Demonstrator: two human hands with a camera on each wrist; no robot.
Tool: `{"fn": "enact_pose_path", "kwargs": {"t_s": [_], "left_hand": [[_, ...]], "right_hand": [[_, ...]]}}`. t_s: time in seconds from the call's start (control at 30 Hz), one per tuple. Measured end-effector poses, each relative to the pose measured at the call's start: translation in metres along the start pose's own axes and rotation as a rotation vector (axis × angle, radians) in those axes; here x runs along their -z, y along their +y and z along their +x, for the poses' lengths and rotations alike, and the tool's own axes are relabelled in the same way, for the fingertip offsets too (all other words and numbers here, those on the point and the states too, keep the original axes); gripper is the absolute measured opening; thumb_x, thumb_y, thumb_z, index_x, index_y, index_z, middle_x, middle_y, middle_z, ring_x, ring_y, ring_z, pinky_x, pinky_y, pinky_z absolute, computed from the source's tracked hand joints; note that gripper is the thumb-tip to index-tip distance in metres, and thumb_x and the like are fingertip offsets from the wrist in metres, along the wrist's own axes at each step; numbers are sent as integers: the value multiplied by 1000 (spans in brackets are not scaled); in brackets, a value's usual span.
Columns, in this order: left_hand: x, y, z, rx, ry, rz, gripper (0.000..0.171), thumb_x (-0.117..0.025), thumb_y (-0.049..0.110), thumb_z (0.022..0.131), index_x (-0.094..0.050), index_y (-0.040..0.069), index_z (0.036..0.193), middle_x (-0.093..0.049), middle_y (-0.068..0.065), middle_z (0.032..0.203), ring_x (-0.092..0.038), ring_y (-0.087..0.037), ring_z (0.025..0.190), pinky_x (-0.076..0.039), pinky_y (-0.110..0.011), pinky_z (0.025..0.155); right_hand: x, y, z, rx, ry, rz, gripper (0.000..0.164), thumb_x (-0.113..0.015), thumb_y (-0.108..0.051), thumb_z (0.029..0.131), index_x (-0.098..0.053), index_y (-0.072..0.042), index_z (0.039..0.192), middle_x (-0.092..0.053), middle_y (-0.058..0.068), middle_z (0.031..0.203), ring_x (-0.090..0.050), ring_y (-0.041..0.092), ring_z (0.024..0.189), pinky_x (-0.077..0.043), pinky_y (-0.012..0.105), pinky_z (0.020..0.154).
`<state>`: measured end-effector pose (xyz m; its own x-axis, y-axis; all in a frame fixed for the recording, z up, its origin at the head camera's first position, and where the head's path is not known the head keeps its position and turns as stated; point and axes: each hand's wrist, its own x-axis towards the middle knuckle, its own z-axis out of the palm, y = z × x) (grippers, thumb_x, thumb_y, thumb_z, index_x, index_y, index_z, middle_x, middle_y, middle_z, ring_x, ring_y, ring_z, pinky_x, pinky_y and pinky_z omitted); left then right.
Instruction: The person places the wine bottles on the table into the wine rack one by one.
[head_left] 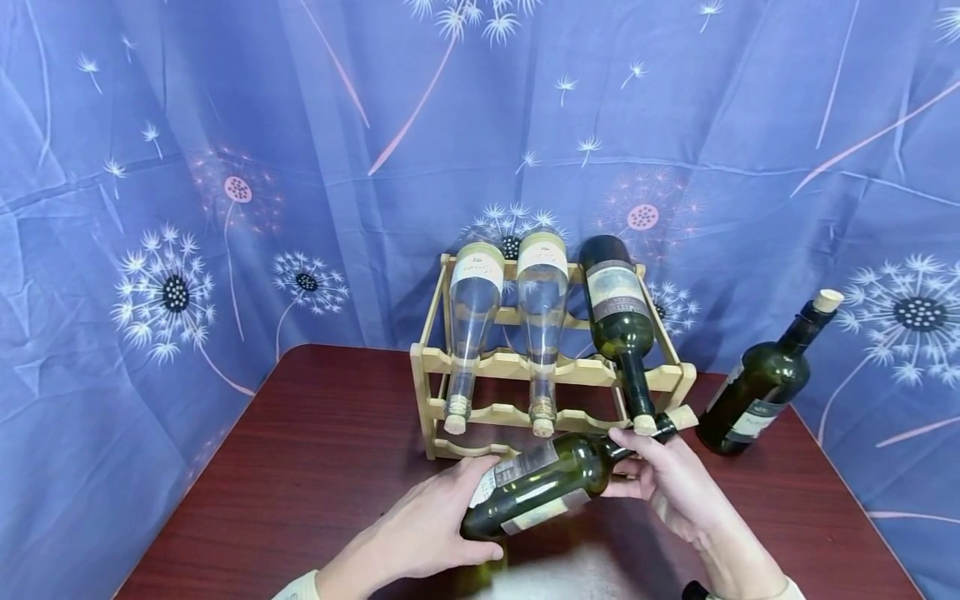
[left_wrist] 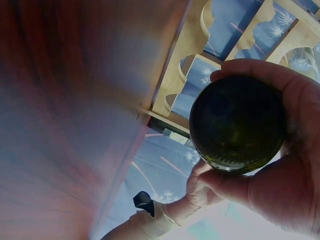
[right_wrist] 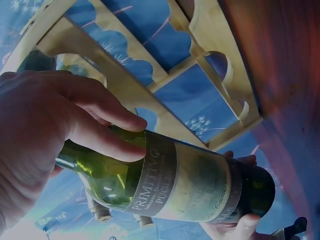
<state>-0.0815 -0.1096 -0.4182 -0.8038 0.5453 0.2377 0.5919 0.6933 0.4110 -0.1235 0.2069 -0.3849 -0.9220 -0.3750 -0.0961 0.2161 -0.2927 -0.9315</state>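
While five corked bottles can be counted in all, only one is held: a dark green glass wine bottle with a banded paper label, raised above the dark red wood-grain table in front of the pale wooden rack. It is tilted, with its neck pointed to the right and slightly upward, and "PRIMITIVO" can be read on its label from the right wrist.

Its base is gripped by the left hand, whose thumb and fingers are spread wide around the glass. Its neck is held by the right hand, with the thumb laid over it and the fingers curled beneath; the shoulder is also touched by two fingertips.

On the one rack, three scalloped front rails are seen. Three bottles are laid across its top, necks toward the viewer: two clear glass bottles with white labels and, at the right, one dark glass bottle with a cream-and-grey label. Whether the corked end of this last one is touched by the held bottle cannot be told. One dark green bottle is stood upright on the table, right of the rack.
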Motion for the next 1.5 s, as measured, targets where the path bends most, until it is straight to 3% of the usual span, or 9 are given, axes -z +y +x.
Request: {"fn": "enact_pose_path", "kwargs": {"t_s": [0.2,0.37,0.5,0.63,0.83,0.97,1.1,1.3,1.5], "left_hand": [[3,-5,-3,1,-7,31,95,-80,51,71,-29,24,146,-54,5,125,-55,-10,107,-48,-33,88],[7,-11,-3,-9,-43,48,97,-78,49,74,-22,24,149,-50,3,133,-50,-13,120,-43,-37,97],[9,-15,-3,-31,-44,41,98,-80,46,72,-23,26,149,-51,7,128,-50,-10,117,-44,-36,96],[11,-17,-4,-47,-50,34,95,-80,46,72,-27,23,148,-52,8,122,-52,-10,112,-45,-36,93],[15,-19,-6,-58,-84,31,98,-80,45,72,-25,22,150,-51,5,131,-49,-11,119,-42,-37,98],[17,-21,-7,-67,-112,39,98,-80,45,71,-26,23,149,-48,6,136,-48,-10,122,-42,-36,99],[20,-22,-8,-71,-133,47,91,-80,44,71,-34,19,145,-49,4,135,-50,-12,120,-43,-37,98],[23,-26,-7,-76,-156,43,87,-80,46,71,-38,18,142,-52,5,130,-53,-10,114,-45,-35,94],[28,-31,-2,-88,-168,28,84,-81,44,70,-41,17,139,-52,10,124,-53,-6,109,-45,-33,93]], "right_hand": [[4,6,4,-58,9,16,27,-56,-17,97,-45,-7,119,-66,5,103,-68,25,84,-48,57,85],[14,9,6,-69,-18,47,12,-56,-14,97,-54,-11,108,-67,5,102,-69,30,88,-45,60,87],[26,8,6,-54,-52,24,9,-54,-11,97,-59,-12,104,-65,5,105,-67,38,93,-45,60,85],[37,5,3,-57,-127,-15,13,-49,-11,100,-60,-9,107,-65,8,111,-62,44,101,-49,55,82],[48,-3,-1,-64,-200,-98,17,-49,-7,99,-61,-3,110,-67,18,110,-63,42,100,-55,43,75],[53,-6,-4,-69,-172,-265,21,-56,-4,95,-63,1,114,-66,17,108,-67,39,92,-56,42,71],[53,-8,-5,-22,-163,-502,27,-65,-6,90,-63,5,115,-67,20,102,-69,32,83,-56,43,69],[48,-12,-6,123,-199,-868,26,-74,-19,84,-70,-12,109,-69,7,92,-60,12,71,-51,30,58],[33,-18,-8,243,-206,-1120,28,-78,-24,81,-69,-23,107,-67,-6,94,-59,9,74,-49,26,61]]}}
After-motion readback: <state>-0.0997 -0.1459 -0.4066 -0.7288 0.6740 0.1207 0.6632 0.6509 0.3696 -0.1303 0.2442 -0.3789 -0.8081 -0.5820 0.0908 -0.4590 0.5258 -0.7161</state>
